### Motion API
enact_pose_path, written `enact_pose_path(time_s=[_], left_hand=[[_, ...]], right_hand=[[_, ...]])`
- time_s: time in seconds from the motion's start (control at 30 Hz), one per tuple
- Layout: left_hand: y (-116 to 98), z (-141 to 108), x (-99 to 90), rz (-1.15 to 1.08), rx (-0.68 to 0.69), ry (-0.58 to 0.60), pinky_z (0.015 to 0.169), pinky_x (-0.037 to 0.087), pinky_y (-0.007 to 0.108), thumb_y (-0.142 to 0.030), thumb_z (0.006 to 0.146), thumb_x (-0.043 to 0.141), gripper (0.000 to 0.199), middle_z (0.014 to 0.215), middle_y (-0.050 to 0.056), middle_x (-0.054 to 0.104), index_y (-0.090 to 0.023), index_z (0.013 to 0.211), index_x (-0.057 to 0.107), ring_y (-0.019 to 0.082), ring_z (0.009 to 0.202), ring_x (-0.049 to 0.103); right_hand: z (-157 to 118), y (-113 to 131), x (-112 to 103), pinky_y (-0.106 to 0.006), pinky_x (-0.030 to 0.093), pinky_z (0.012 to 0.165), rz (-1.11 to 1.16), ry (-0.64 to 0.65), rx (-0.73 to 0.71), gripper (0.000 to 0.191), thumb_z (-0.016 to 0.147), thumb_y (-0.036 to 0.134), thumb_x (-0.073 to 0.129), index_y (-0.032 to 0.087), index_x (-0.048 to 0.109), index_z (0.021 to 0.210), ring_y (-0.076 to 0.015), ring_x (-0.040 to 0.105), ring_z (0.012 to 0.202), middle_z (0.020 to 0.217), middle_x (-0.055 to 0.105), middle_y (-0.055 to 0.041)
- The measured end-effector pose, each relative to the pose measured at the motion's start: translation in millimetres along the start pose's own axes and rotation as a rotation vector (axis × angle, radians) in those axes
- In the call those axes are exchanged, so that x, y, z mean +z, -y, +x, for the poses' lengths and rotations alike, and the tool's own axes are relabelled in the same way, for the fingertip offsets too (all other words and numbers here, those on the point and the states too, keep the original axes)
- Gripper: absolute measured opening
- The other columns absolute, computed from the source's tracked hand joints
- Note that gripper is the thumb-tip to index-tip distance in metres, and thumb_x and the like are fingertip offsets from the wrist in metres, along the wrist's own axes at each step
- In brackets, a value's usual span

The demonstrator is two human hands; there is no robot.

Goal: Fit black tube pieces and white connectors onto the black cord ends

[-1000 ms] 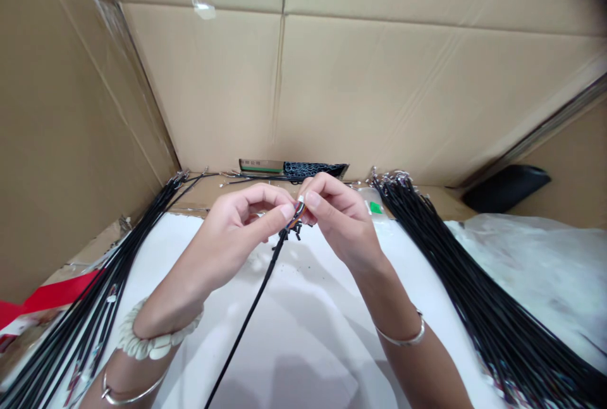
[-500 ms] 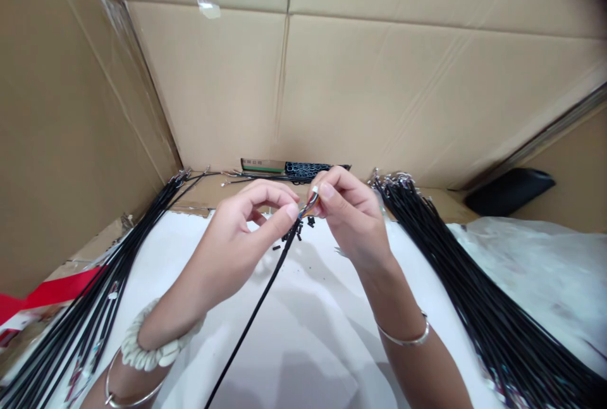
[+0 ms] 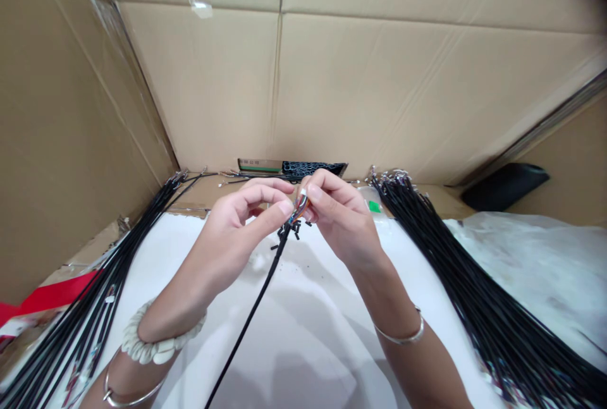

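The left hand (image 3: 239,222) and right hand (image 3: 339,216) are both closed, pinching the multicoloured wire end (image 3: 300,208) of a thin black cable (image 3: 251,308). The cable runs down across a white sheet (image 3: 313,339).

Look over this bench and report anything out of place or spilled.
Small black pieces lie loose on the white sheet, just below the left hand and right hand, around the black cable whose end the right hand pinches. They look odd because the other cables lie in orderly bundles.
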State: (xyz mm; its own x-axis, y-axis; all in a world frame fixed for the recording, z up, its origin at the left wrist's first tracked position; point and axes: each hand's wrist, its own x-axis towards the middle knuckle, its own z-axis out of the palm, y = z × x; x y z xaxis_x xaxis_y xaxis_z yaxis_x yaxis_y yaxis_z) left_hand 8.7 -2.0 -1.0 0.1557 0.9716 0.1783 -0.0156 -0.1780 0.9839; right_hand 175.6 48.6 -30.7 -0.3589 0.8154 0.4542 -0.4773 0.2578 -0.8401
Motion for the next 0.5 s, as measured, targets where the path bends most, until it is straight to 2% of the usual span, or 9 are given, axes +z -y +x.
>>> enact_pose_path(time_s=[0.5], left_hand=[[2.7, 2.4, 1.2, 0.006, 0.023, 0.004, 0.09, 0.049, 0.017, -0.033, 0.095, 0.069, 0.017, 0.118, -0.001, 0.07, -0.023, 0.082, 0.074, 0.012, 0.107, 0.064]], right_hand=[[1.3, 1.1, -1.1, -0.024, 0.036, 0.058, -0.042, 0.005, -0.007, 0.026, 0.093, 0.035, 0.072, 0.02, 0.065, 0.073, -0.0098, 0.045, 0.059, 0.065, 0.057, 0.0039]])
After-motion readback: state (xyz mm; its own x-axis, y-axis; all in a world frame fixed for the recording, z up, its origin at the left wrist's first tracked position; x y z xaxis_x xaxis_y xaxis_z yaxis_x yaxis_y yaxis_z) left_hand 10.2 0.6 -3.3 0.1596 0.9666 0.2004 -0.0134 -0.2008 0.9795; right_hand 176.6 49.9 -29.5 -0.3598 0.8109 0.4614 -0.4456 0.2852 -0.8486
